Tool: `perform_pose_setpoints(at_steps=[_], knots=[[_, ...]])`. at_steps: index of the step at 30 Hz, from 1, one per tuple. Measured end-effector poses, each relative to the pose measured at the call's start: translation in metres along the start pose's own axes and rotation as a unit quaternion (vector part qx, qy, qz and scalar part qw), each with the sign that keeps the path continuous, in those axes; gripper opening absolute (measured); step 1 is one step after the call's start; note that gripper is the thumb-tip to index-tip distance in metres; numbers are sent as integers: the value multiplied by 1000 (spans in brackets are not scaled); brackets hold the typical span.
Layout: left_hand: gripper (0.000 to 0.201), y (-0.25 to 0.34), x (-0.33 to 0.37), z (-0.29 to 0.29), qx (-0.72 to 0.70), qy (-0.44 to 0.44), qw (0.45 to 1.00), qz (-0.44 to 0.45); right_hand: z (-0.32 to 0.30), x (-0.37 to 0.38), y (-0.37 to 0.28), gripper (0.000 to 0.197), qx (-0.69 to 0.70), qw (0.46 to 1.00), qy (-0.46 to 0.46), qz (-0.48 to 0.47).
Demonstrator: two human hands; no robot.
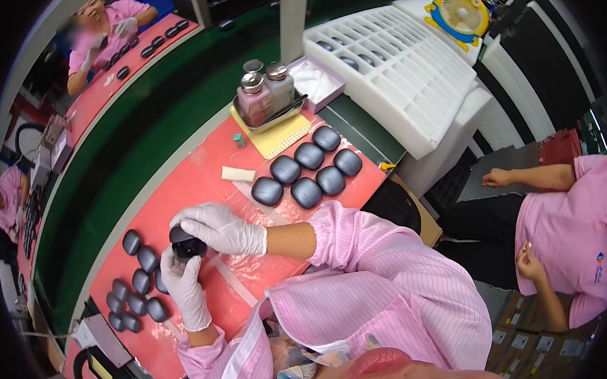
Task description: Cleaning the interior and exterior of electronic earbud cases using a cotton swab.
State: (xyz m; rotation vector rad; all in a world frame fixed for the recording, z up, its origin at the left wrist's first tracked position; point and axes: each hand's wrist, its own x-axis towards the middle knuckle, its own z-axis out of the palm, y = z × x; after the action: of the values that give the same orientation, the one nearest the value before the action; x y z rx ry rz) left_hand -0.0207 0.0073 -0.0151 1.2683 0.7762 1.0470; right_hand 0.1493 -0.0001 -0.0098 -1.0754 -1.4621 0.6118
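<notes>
Both my hands wear white gloves and hold one small dark rounded case (pixel 188 247), shaped like an earbud case, above the red work mat (pixel 242 269). My left hand (pixel 185 292) is closed on its lower side, thumb and fingers at its edge. My right hand (pixel 220 228) grips its top with bent fingers. A glossy black face shows between them; I cannot tell whether the lid is open. Several similar dark grey cases (pixel 141 281) lie left of my left hand. Another group of cases (pixel 306 192) sits in rows beyond my right forearm.
Pump bottles (pixel 254 99) stand in a metal tray on a yellow pad (pixel 273 141). Nearby are a small green block (pixel 239 141) and a cream strip (pixel 238 174). A white foam tray (pixel 408 95) and yellow fan (pixel 460 15) stand far right. A green conveyor (pixel 135 123) curves behind; co-workers sit around.
</notes>
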Motion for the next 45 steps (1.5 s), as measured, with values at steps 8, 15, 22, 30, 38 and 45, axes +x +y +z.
perform_pose_setpoints(at_steps=[8, 15, 22, 30, 38, 45], knots=[[44, 7, -10, 14, -2, -11, 1000, -23, -1, -4, -11, 33, 97, 992, 25, 78], [52, 22, -16, 13, -161, -128, 964, -168, -9, -1, -21, 37, -83, 985, -122, -85], [70, 55, -133, -78, -253, -180, 943, -118, -20, 2, -11, 26, -112, 981, -138, 73], [53, -57, -275, -236, -444, 481, 743, -143, 16, 6, 13, 21, -358, 911, -143, -149], [40, -118, -320, -385, 98, 690, 717, -17, 17, -9, -1, 22, -423, 865, -157, -221], [48, -84, -300, -310, -288, 571, 755, -143, -50, 15, -26, 15, -393, 899, -151, -119]])
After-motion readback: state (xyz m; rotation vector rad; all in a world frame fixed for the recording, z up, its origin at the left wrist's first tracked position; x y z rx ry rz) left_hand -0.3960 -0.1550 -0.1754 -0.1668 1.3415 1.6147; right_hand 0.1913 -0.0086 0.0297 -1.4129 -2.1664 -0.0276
